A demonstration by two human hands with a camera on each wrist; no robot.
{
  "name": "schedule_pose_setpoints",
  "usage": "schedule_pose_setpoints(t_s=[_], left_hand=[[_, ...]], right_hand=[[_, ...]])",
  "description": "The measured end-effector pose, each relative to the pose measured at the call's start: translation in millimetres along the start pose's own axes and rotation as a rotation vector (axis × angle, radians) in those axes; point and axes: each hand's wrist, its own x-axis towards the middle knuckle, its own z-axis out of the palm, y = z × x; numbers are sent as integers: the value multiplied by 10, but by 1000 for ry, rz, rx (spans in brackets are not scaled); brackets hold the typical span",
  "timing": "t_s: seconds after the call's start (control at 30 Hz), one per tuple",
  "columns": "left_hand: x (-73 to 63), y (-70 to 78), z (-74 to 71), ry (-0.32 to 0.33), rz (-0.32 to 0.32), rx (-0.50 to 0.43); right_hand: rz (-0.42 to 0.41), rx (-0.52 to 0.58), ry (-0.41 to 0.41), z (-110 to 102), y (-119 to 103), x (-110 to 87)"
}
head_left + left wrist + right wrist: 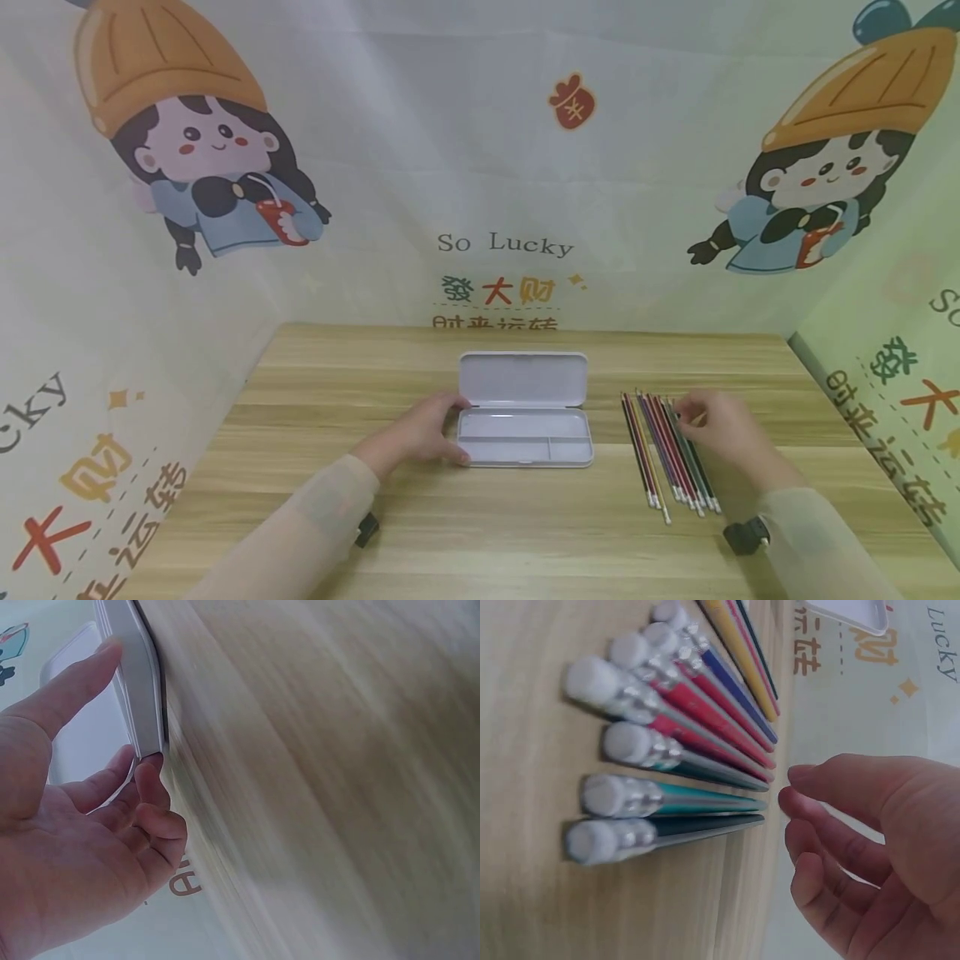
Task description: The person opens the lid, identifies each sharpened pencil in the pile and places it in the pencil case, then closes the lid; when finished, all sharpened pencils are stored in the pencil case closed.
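A white pencil case (pixel 502 423) lies with its lid (pixel 523 380) raised at the middle of the table, its divided compartments bare. My left hand (pixel 423 432) grips the left end of the case, thumb at the front corner and fingers at the hinge side; the left wrist view shows the thumb on the case's side (pixel 142 697). To the right lies a loose fan of several pencils (pixel 660 450) with white erasers toward me. Close to their far ends is my right hand (pixel 716 429). Its bent fingers (pixel 817 885) show no pencil between them in the right wrist view.
The wooden table (pixel 337 367) ends at a printed cloth backdrop (pixel 375 167), which also hangs on both sides. A dark wrist camera (pixel 746 536) sits under the right sleeve, and another (pixel 366 530) under the left one.
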Motion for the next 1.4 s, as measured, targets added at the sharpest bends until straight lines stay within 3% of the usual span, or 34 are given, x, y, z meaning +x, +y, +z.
schedule_pose_setpoints(t_s=[0.3,0.63,1.1,1.4], left_hand=[[-5,-2,1,-3,3,-8],[-29,-39,30,-1,13,0],[-9,-7,7,2,4,6],[-21,-13,2,6,6,-5]], right_hand=[[40,-27,-17,-10,69,-45],[98,-66,-90,9,135,-61],[118,-90,-70,-47,101,-90],[200,-163,-59,-54,69,-126]])
